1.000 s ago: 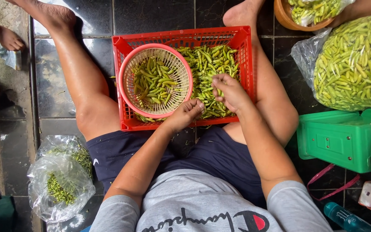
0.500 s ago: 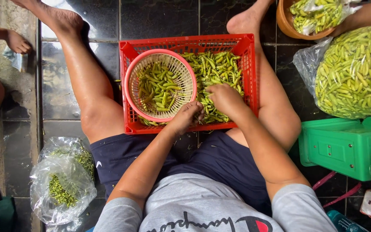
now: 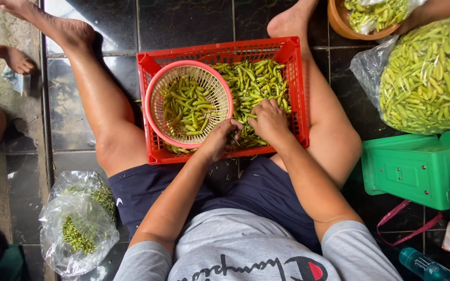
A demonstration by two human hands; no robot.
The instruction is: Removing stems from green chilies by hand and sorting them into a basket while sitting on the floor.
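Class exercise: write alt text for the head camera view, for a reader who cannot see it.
Seen from above, a seated person's left hand and right hand meet over green chillies in a red crate between their legs. A pink basket inside holds more.

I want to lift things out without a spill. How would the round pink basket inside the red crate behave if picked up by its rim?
The pink basket looks like thin open-mesh plastic, so probably light and slightly flexible. It holds only a shallow layer of green chillies, so little weight. It rests tilted against the red crate, so it may tip when freed.
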